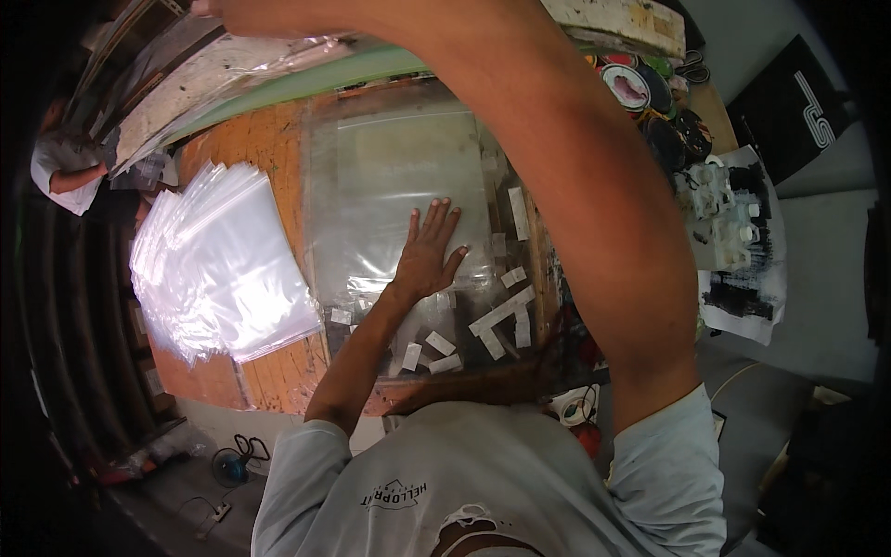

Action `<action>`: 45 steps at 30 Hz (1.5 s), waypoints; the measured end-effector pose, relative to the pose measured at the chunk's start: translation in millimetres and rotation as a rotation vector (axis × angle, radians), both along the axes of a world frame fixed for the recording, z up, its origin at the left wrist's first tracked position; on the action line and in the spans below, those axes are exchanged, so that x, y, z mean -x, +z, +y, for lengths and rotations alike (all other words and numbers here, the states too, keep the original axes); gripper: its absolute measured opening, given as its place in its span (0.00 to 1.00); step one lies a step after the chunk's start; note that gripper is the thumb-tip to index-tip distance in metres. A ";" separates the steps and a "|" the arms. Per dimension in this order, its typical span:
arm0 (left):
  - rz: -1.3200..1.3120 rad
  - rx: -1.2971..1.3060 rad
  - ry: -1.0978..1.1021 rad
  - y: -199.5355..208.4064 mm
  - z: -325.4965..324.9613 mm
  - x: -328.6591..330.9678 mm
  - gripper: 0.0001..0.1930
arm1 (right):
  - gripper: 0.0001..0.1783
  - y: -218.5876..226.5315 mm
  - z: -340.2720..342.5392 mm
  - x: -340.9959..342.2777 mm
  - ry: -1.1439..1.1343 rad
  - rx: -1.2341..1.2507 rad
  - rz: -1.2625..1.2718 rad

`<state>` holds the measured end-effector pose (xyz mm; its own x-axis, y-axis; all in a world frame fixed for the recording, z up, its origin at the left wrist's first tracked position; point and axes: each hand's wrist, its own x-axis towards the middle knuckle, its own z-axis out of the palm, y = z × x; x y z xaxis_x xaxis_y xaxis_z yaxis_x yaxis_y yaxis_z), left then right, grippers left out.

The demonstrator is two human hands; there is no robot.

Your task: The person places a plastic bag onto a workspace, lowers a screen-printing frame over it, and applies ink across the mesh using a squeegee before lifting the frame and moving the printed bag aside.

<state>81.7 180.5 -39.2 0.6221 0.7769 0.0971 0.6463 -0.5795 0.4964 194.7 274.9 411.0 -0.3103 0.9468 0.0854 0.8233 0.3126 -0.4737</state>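
Note:
My left hand (429,252) lies flat with its fingers spread on a clear plastic bag (408,176). The bag rests on a transparent plate (325,223) fixed to the wooden table (251,139). White tape strips (501,316) are stuck on the plate near my wrist. My right arm crosses the picture up to the top left. There my right hand (212,7) meets the edge of a raised, plastic-covered frame (232,65). The picture's top edge cuts off its fingers, so its grip is hidden.
A fanned stack of clear plastic bags (223,269) lies left of the plate. Ink tins (640,85) and scissors (692,65) sit at the back right, an ink-stained sheet (742,278) to the right. Another person (65,172) stands far left. A small fan (230,464) is on the floor.

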 end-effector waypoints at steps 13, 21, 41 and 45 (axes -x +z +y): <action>0.177 -0.049 0.318 -7.2 -88.3 15.9 0.35 | 0.29 -29.1 12.3 -0.7 0.087 -0.281 -0.035; 0.167 -0.014 0.296 -5.2 -90.5 18.2 0.37 | 0.31 -20.1 -0.5 8.3 0.068 -0.190 -0.051; -1.714 1.373 0.985 93.2 -172.8 94.2 0.19 | 0.36 -326.6 -129.0 22.8 -0.039 -0.159 -0.011; -1.716 1.401 1.151 49.8 -171.2 90.9 0.14 | 0.40 -364.3 -42.5 8.7 -0.030 -0.255 -0.050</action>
<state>-9.2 9.3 10.6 0.0943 0.6211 -0.7780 -0.8279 0.4829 0.2852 186.0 232.4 46.6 -0.2925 0.9054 0.3078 0.8545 0.3920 -0.3410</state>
